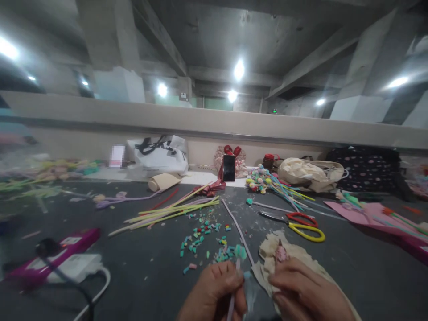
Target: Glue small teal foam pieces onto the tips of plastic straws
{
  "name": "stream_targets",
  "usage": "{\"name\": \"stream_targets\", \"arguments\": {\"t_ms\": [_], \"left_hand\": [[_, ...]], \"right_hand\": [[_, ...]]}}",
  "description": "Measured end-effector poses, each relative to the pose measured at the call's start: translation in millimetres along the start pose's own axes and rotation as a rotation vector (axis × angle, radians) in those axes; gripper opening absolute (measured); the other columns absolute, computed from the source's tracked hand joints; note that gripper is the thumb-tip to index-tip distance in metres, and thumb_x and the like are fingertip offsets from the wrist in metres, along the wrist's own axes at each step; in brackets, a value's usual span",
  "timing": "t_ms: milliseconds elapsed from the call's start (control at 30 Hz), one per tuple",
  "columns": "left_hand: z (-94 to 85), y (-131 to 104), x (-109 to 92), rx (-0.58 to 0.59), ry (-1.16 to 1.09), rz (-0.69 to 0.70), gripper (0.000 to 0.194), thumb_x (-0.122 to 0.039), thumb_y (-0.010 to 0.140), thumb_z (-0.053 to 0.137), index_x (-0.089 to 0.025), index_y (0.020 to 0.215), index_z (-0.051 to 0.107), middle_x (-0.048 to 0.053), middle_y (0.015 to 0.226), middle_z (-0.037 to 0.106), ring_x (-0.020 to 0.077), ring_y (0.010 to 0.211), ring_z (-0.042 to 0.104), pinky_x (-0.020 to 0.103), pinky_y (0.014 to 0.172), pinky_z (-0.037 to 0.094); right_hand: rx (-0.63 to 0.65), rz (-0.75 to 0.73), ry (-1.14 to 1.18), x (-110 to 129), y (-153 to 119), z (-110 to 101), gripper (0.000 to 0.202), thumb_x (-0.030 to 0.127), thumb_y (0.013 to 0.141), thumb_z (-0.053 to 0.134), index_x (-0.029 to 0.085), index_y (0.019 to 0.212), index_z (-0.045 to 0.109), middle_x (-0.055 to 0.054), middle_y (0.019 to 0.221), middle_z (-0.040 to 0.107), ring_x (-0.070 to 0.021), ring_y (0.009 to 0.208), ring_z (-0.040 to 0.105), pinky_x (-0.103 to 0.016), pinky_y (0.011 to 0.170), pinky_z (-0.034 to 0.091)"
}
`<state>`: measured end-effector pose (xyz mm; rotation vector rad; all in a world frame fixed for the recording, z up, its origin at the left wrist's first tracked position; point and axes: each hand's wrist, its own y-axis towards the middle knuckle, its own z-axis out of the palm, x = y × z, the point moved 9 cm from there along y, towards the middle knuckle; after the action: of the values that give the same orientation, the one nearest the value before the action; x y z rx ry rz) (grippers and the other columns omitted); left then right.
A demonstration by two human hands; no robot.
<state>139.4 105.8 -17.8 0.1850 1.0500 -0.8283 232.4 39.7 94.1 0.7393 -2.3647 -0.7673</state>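
Note:
My left hand [219, 287] is closed around a pale lilac stem [231, 305], held upright, with a teal tuft [240, 252] at its top. To its right, my right hand [301, 285] has its fingers together at a small pink pointed object [281, 252], over a crumpled cream cloth [310, 254]. Whether the fingers grip the pink object or only touch it is not clear. Small teal, red and yellow pieces [197, 243] lie scattered beyond my left hand. Another lilac stem [238, 227] lies on the dark table between the pieces and the cloth.
Red-and-yellow scissors [297, 223] lie beyond the cloth. Yellow stems [174, 211] spread left of centre. A phone [228, 168] stands upright at the back, between a white bag [160, 156] and a flower bundle [259, 179]. A magenta box [78, 243] and white cable [103, 285] are at left.

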Motion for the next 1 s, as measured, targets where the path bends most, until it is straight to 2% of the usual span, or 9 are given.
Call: {"name": "stream_targets", "arguments": {"t_ms": [67, 133, 233, 400, 533, 633, 767, 1000], "left_hand": [[9.8, 2, 4, 0.075, -0.015, 0.047, 0.037, -0.044, 0.056, 0.065, -0.013, 0.043, 0.049, -0.003, 0.032, 0.048, 0.0025, 0.027, 0.035, 0.017, 0.034, 0.019], [15.0, 2, 6, 0.11, -0.03, 0.076, 0.036, -0.043, 0.051, 0.068, -0.013, 0.042, 0.049, -0.004, 0.032, 0.047, 0.0018, 0.027, 0.034, 0.017, 0.035, 0.018], [17.4, 2, 10, 0.128, -0.037, 0.072, 0.036, -0.042, 0.05, 0.069, -0.014, 0.044, 0.048, -0.004, 0.032, 0.047, 0.002, 0.028, 0.033, 0.018, 0.035, 0.016], [17.8, 2, 12, 0.134, 0.034, 0.046, 0.038, -0.046, 0.05, 0.068, -0.013, 0.046, 0.05, -0.004, 0.035, 0.049, 0.0014, 0.03, 0.03, 0.018, 0.036, 0.013], [12.3, -1, 14, 0.061, 0.127, -0.013, 0.042, -0.051, 0.047, 0.067, -0.013, 0.048, 0.05, -0.004, 0.036, 0.05, 0.0014, 0.031, 0.029, 0.018, 0.037, 0.012], [6.2, -6, 15, -0.022, 0.205, -0.07, 0.042, -0.052, 0.046, 0.067, -0.013, 0.049, 0.051, -0.004, 0.035, 0.051, 0.0015, 0.032, 0.029, 0.017, 0.037, 0.013], [5.1, -12, 11, -0.104, 0.321, -0.108, 0.032, -0.043, 0.051, 0.066, -0.014, 0.05, 0.052, -0.005, 0.033, 0.05, 0.0024, 0.03, 0.03, 0.017, 0.036, 0.014], [17.9, -17, 1, -0.104, 0.517, -0.126, 0.018, -0.031, 0.061, 0.058, -0.016, 0.053, 0.053, -0.005, 0.03, 0.05, 0.0047, 0.027, 0.034, 0.017, 0.035, 0.017]], "right_hand": [[-0.049, -0.049, 0.076, 13, 12, 2, 0.011, 0.016, 0.076, 0.051, 0.019, 0.085, 0.056, -0.004, 0.074, 0.061, -0.0116, 0.062, 0.059, -0.022, 0.064, 0.049], [-0.031, -0.093, 0.084, 20, 19, 5, 0.01, 0.013, 0.074, 0.054, 0.019, 0.082, 0.056, -0.004, 0.072, 0.061, -0.0109, 0.062, 0.058, -0.021, 0.063, 0.048], [0.049, -0.12, 0.06, 25, 22, 9, 0.008, 0.009, 0.073, 0.054, 0.017, 0.075, 0.056, -0.003, 0.065, 0.06, -0.0097, 0.059, 0.057, -0.018, 0.057, 0.046], [0.041, -0.14, 0.047, 30, 25, 6, 0.01, 0.006, 0.071, 0.053, 0.016, 0.071, 0.055, -0.003, 0.061, 0.06, -0.0093, 0.054, 0.056, -0.016, 0.05, 0.044], [0.059, -0.142, 0.08, 31, 25, 3, 0.015, 0.003, 0.069, 0.049, 0.017, 0.069, 0.053, -0.001, 0.057, 0.058, -0.0089, 0.05, 0.054, -0.016, 0.047, 0.042], [0.121, -0.06, 0.122, 22, 24, -4, 0.012, 0.006, 0.072, 0.05, 0.017, 0.072, 0.055, -0.003, 0.062, 0.06, -0.0109, 0.055, 0.056, -0.019, 0.053, 0.044], [0.198, -0.011, 0.117, 16, 24, -11, 0.01, 0.009, 0.074, 0.051, 0.018, 0.076, 0.057, -0.004, 0.066, 0.061, -0.0125, 0.063, 0.056, -0.022, 0.061, 0.044], [0.252, -0.067, 0.057, 19, 27, -6, 0.009, 0.008, 0.075, 0.052, 0.016, 0.073, 0.056, -0.002, 0.066, 0.06, -0.0099, 0.062, 0.055, -0.022, 0.065, 0.042]]}}
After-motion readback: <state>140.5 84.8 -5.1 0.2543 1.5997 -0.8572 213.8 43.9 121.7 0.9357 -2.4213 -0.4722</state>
